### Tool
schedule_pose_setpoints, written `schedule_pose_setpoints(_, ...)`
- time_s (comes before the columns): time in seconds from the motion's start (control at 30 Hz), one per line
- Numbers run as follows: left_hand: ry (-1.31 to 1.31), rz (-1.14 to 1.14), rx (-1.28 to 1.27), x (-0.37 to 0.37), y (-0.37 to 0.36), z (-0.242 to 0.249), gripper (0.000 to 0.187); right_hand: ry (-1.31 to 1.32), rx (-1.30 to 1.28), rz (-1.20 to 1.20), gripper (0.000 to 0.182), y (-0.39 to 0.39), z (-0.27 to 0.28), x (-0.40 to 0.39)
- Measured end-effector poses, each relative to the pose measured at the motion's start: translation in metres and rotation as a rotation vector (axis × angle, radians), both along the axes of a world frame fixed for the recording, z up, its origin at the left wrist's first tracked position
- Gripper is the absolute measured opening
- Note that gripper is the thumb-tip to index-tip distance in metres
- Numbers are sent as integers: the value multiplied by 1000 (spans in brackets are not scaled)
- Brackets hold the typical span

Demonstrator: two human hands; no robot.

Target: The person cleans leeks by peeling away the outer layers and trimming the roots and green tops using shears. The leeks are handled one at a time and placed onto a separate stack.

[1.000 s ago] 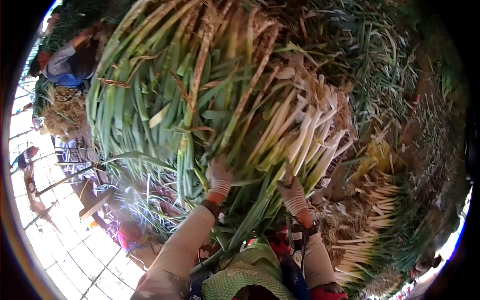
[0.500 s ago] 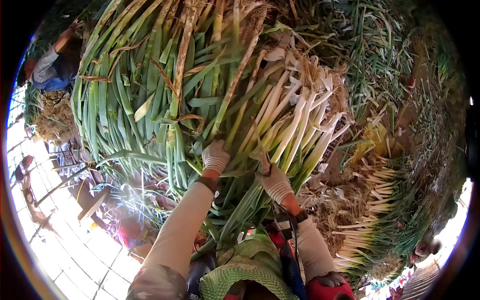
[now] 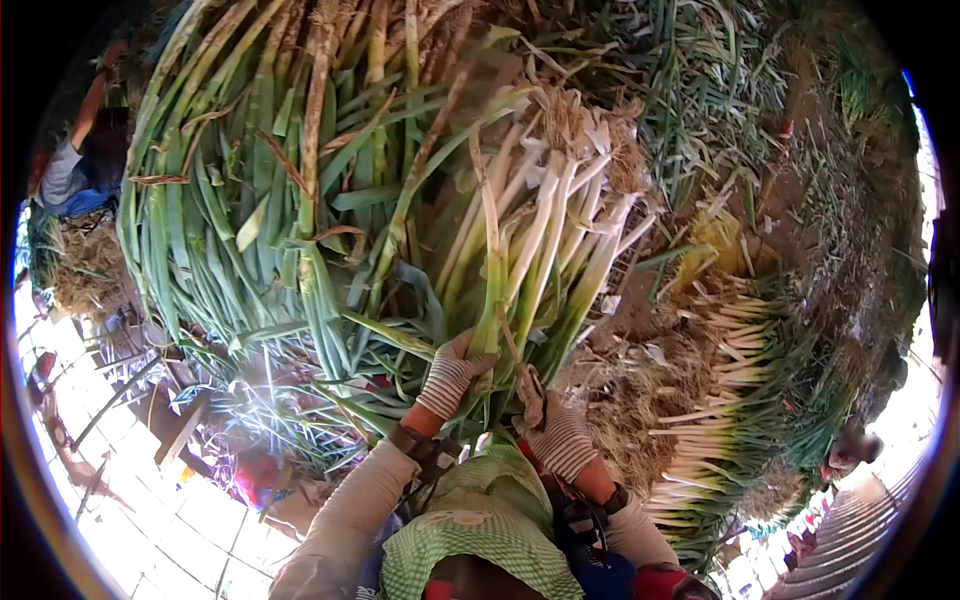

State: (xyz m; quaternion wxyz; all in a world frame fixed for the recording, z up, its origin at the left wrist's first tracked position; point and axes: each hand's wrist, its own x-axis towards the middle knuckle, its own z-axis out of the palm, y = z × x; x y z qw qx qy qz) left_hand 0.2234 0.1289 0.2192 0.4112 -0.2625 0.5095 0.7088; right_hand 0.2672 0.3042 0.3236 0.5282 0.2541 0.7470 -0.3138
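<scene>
My left hand [image 3: 452,376], in a striped glove, is closed around a green onion [image 3: 491,270] at its green part, its root end pointing away from me. A brownish dry leaf or stem runs along its upper end. My right hand [image 3: 562,432], also gloved, is closed on a narrow, dirt-stained tool that looks like a knife [image 3: 528,388]; its thin end points up beside the stalk. Just beyond my hands lies a bundle of peeled green onions [image 3: 548,225] with white shafts and roots. Green leaves hang down between my hands toward my lap.
A large heap of untrimmed green onions [image 3: 215,235] fills the far left. White-shafted onions [image 3: 712,425] lie in a row at right beside root scraps [image 3: 615,405]. Leaf litter [image 3: 700,110] covers the ground behind. Another person's arm and sleeve [image 3: 65,175] show at far left.
Both hands have drawn nearer my body, the left also moving right. My left hand now holds a stalk pulled up against the bundle. The view has shifted slightly.
</scene>
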Motion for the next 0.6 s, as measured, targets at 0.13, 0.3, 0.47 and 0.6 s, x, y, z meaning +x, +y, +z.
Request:
schedule_pose_setpoints(0.13, 71, -88, -119, 14, 11, -14, 53, 134, 89, 73, 49, 5, -27, 10)
schedule_pose_setpoints(0.3, 7, -45, -180, 2, 6, -16, 53, 14, 9, 35, 51, -1, -20, 25)
schedule_pose_setpoints(0.47, -51, 133, -92, 6, -4, -28, 51, 40, 60, 120, 49, -8, -23, 16)
schedule_pose_setpoints(0.6, -128, 220, -26, 7, -8, -32, 50, 117, 84, 81, 41, -13, -45, -25)
